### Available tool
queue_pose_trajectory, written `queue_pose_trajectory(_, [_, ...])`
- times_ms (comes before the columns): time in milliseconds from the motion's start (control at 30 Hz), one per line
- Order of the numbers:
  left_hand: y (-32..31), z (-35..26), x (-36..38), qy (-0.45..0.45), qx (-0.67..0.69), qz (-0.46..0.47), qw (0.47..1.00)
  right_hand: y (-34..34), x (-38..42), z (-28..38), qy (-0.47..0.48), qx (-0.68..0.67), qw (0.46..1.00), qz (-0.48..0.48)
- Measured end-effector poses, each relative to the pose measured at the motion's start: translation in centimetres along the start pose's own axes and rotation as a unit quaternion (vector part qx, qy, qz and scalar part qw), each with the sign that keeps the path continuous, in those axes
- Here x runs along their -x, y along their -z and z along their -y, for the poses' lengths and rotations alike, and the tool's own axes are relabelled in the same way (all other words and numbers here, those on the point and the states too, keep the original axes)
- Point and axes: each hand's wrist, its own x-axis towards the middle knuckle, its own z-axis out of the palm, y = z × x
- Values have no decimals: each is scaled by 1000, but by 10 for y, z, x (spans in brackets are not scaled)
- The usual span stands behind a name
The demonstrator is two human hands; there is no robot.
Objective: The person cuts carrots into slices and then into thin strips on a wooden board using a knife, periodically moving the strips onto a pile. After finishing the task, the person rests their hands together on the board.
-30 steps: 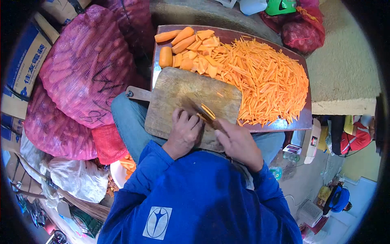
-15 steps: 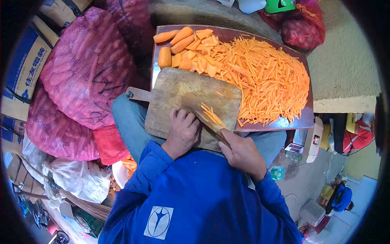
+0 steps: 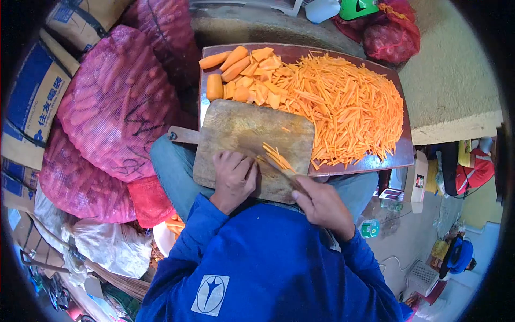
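Observation:
A worn wooden cutting board (image 3: 225, 123) rests over my lap, its handle pointing left. My left hand (image 3: 234, 180) presses on it, fingers curled over a carrot piece (image 3: 261, 158) that is almost wholly hidden; only a bit of orange shows at the fingertips. In my right hand (image 3: 324, 204) is a knife (image 3: 284, 173), gripped by its handle, with the blade slanting up and left towards the left fingertips. Several thin carrot sticks (image 3: 276, 155) lie on the board along the blade's far side.
Beyond the board, a dark red tabletop (image 3: 406, 140) carries a big heap of carrot sticks (image 3: 354, 107), carrot slices (image 3: 257, 86) and peeled whole carrots (image 3: 216, 59). Pink mesh sacks (image 3: 115, 102) crowd the left. A white basin (image 3: 162, 236) with carrots sits beside my left knee.
The knife and my right hand have shifted slightly against the board, and the left hand has moved a little left. The whole view has tilted somewhat.

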Motion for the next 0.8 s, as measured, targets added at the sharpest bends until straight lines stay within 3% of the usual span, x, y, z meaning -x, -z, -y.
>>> queue_pose_trajectory(167, [7, 5, 3, -5, -59, 32, 998, 0, -8, -23, 9, -5, 999, 31])
queue_pose_trajectory(267, [7, 2, 3, -10, -78, 55, 995, 25, -25, -46, 0, 42, 999, -4])
queue_pose_trajectory(333, [6, 2, 0, -17, -87, 63, 994, 42, -39, -60, 20, 36, 994, -104])
queue_pose_trajectory(533, [6, 2, -4, -21, -100, 81, 991, 95, -50, -69, -13, 59, 984, -166])
queue_pose_trajectory(633, [5, -3, -13, -11, -81, 84, 993, 109, -43, -66, -15, 73, 979, -190])
queue_pose_trajectory(700, [4, -9, -25, 16, 18, 105, 994, 112, -37, -65, -12, 85, 975, -205])
queue_pose_trajectory(767, [-1, -16, -46, 7, 41, 113, 993, 106, -33, -58, 70, 145, 954, -252])
queue_pose_trajectory(800, [-5, -20, -61, 5, 65, 120, 991, 103, -30, -55, 68, 145, 953, -258])
